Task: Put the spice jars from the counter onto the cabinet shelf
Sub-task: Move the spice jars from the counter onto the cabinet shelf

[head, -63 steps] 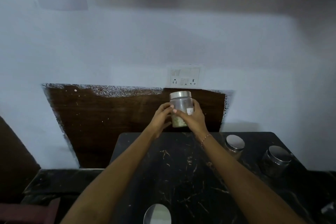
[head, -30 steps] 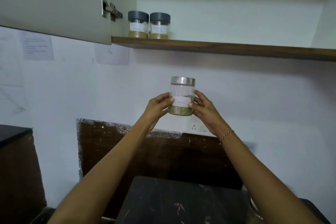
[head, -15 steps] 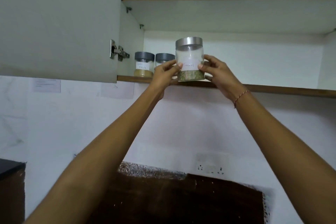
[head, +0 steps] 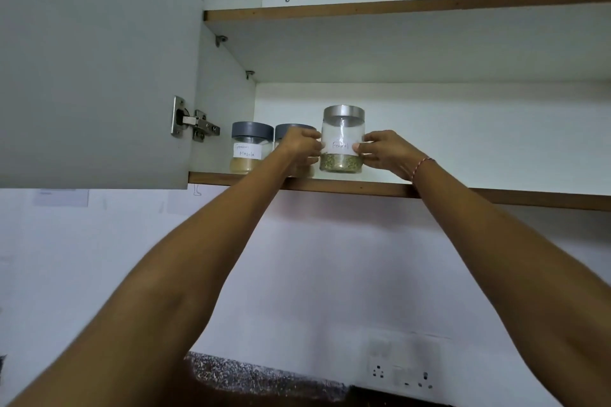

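— Head view: fennel jar [head: 342,142] upright at the front edge of the lower cabinet shelf [head: 363,189], just right of two grey-lidded jars [head: 252,147]. Seated or a hair above, hard to tell.

— Best lowered flat, slid back from the edge, label kept outward.

— Left hand [head: 299,146] and right hand [head: 385,150] raised overhead, clasping the jar's sides.

A white painted wall [head: 314,274] carried a white rectangular switch-and-socket plate [head: 401,370] at five o'clock, dimly lit.
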Available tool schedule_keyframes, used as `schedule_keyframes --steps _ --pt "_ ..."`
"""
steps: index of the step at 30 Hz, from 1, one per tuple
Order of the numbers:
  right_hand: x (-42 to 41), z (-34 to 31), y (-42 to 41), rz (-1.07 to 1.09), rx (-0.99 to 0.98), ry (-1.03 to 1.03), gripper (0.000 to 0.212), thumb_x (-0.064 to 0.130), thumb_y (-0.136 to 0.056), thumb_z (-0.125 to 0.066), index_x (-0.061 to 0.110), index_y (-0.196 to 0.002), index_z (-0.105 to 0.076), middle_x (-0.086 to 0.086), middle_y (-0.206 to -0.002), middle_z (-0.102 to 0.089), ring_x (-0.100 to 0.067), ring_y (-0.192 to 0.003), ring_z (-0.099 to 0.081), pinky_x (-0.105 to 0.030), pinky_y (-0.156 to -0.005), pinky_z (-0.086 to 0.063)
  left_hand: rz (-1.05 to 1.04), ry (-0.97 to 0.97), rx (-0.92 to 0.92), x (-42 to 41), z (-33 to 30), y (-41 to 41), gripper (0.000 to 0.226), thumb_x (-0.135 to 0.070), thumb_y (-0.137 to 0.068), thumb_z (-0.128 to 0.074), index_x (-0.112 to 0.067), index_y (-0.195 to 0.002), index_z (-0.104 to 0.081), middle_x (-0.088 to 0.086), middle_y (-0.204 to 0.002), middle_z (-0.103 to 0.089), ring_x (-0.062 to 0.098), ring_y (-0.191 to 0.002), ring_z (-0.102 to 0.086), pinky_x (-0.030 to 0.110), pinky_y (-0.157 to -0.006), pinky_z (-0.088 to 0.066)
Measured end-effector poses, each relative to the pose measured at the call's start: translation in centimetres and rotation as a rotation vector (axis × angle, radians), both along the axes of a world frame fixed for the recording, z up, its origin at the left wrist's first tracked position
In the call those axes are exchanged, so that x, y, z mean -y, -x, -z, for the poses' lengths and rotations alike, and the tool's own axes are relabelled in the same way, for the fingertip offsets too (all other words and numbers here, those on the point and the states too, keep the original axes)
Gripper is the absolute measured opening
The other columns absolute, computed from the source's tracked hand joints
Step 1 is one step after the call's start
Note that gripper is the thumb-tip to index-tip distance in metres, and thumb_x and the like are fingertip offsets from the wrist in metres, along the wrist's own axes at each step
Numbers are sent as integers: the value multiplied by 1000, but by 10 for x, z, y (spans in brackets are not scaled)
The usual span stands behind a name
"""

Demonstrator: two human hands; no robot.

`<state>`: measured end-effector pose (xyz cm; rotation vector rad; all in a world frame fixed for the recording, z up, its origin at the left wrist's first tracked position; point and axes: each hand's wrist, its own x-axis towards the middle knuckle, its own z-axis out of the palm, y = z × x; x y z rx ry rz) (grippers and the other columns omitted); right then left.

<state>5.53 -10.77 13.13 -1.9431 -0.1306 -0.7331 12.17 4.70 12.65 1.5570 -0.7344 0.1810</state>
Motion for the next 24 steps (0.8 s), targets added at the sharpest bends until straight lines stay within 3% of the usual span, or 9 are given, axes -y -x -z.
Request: schedule_keyframes --steps 3,5,9,11,13,16,18,21,24 --pt "3 4 -14 46 -68 50 35 -4 -91 -51 -14 -124 -46 -28 -132 -50 -26 -101 -54 -16 -64 -53 -45 -79 -14 9 4 -12 25 7 -92 -42 -10 -77 -54 9 -80 -53 16 -69 -53 23 -54 -51" --pt "7 5 -21 89 -138 107 34 -4 -92 -49 -11 -125 -47 -26 -132 -51 -23 -97 -53 -23 -71 -53 -52 -135 -19 13 8 -16 31 6 -92 -40 -14 -69 -46 6 -77 -50 14 -67 -52 19 -47 -54" --pt "5 4 -23 250 -235 364 41 -2 -91 -48 -5 -131 -43 -21 -134 -51 -27 -107 -58 -31 -91 -51 -49 -187 -36 16 5 -26 22 2 -91 -42 -14 -79 -49 3 -86 -51 15 -78 -54 34 -85 -52" --pt "2 3 -21 289 -271 452 43 -2 -91 -48 -6 -133 -40 -22 -135 -49 -31 -115 -54 -38 -98 -46 -40 -205 -54 16 4 -26 14 0 -91 -44 -11 -94 -52 3 -89 -52 16 -83 -54 33 -85 -50" --pt "-3 3 -19 273 -309 470 44 -4 -90 -45 -6 -134 -39 -25 -134 -50 -25 -94 -57 -34 -81 -49 -34 -251 -56 16 5 -23 14 -1 -91 -44 -10 -99 -51 4 -87 -52 14 -79 -53 27 -75 -50" --pt "-7 4 -14 318 -340 546 44 -2 -91 -44 -8 -134 -39 -23 -137 -47 -29 -110 -55 -39 -93 -46 -120 -335 43 15 6 -17 24 0 -91 -41 -13 -72 -46 3 -71 -45 14 -65 -47 29 -70 -49" --pt "-8 7 -7 376 -312 577 40 1 -92 -42 -6 -132 -41 -21 -137 -45 -32 -117 -50 -32 -84 -45 -256 -400 193 15 11 -12 30 1 -90 -38 -13 -64 -44 6 -70 -47 25 -75 -53 37 -81 -49" --pt "-7 13 2 508 -103 653 42 4 -92 -38 -3 -133 -39 -22 -136 -46 -34 -120 -46 -34 -90 -41 -479 -397 438 14 27 5 24 -4 -91 -38 -1 -90 -61 20 -97 -62 36 -98 -59 39 -82 -48" --pt "-13 32 16 571 188 674 49 4 -90 -42 4 -139 -36 -19 -141 -41 -33 -129 -39 -39 -100 -37 -630 -301 709 13 51 23 36 -5 -91 -37 -5 -123 -52 19 -120 -58 34 -110 -55 38 -83 -44"
